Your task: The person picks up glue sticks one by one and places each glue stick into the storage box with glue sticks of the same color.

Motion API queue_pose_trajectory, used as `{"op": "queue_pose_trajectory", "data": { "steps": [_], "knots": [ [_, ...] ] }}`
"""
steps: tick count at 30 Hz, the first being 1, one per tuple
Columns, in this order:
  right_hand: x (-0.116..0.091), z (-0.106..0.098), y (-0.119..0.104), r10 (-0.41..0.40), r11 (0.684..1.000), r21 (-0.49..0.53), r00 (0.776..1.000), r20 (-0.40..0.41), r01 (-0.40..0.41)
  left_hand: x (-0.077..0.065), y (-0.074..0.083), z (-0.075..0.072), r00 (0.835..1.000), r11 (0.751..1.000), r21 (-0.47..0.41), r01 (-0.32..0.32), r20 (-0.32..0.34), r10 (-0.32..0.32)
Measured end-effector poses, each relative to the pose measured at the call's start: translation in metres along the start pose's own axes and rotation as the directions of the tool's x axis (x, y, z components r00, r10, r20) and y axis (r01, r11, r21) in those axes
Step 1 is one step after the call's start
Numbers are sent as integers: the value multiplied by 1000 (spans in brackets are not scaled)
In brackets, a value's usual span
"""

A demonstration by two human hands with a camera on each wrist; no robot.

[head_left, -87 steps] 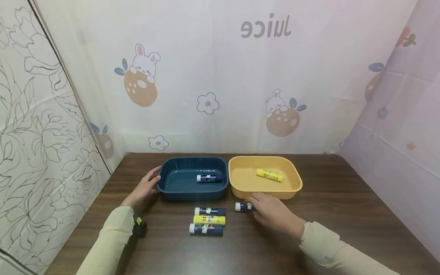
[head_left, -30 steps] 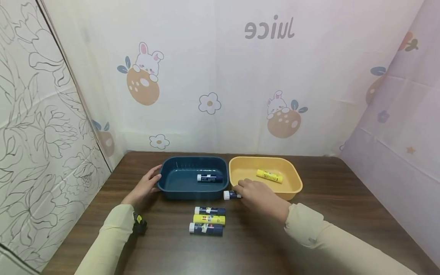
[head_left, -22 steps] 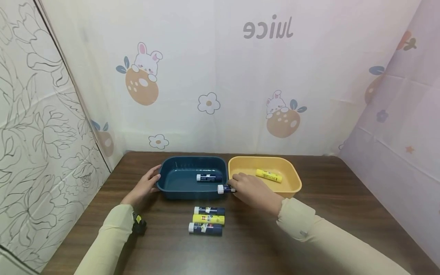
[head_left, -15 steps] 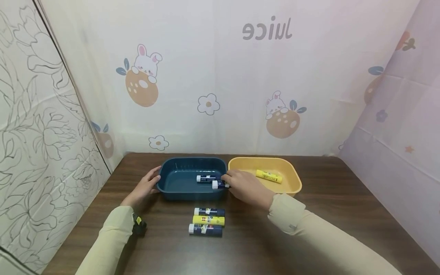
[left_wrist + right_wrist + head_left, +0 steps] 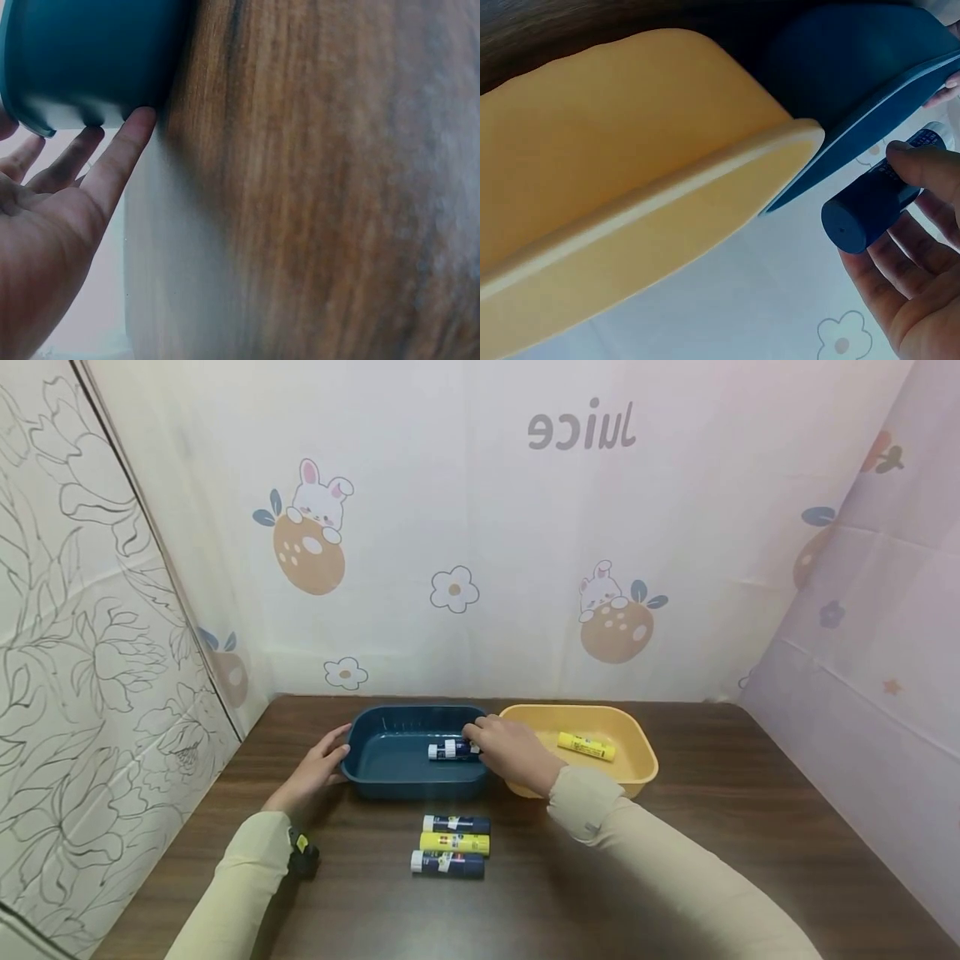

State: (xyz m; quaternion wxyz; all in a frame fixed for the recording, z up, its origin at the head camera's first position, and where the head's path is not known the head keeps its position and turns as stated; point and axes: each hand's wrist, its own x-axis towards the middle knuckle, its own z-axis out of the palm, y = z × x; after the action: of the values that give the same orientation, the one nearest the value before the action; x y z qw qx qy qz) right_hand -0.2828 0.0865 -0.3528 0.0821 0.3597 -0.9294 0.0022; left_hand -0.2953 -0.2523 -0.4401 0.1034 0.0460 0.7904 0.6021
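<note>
My right hand (image 5: 517,752) pinches a navy glue stick (image 5: 870,202) with a white cap between thumb and fingers. It is over the right part of the blue bin (image 5: 420,789). Another navy glue stick (image 5: 437,752) lies inside that bin, partly covered by the held one. At the bin's left end, my left hand (image 5: 311,774) rests its fairly straight fingers (image 5: 124,154) against the outer wall. In front of the bins lie a navy glue stick (image 5: 468,824), a yellow glue stick (image 5: 454,843) and a second navy one (image 5: 463,865), side by side.
A yellow bin (image 5: 641,764) stands against the blue bin's right side, holding a yellow glue stick (image 5: 587,746). Both are near the back of the dark wooden table (image 5: 705,827). A printed curtain (image 5: 465,510) hangs behind.
My right hand has carried the navy glue stick from the table in front of the yellow bin, up and leftward, to over the blue bin. The left hand stays at the blue bin's end.
</note>
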Motion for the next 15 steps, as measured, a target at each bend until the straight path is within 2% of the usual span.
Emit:
{"op": "queue_pose_trajectory", "data": {
  "steps": [7,15],
  "knots": [
    [17,12,-6,0,1000,25,1000,4,0,0,-3,-1,1000,1000,-5,-22,6,22],
    [27,25,-15,27,999,41,999,33,-28,0,-2,0,1000,1000,7,-16,0,16]
  ]
}}
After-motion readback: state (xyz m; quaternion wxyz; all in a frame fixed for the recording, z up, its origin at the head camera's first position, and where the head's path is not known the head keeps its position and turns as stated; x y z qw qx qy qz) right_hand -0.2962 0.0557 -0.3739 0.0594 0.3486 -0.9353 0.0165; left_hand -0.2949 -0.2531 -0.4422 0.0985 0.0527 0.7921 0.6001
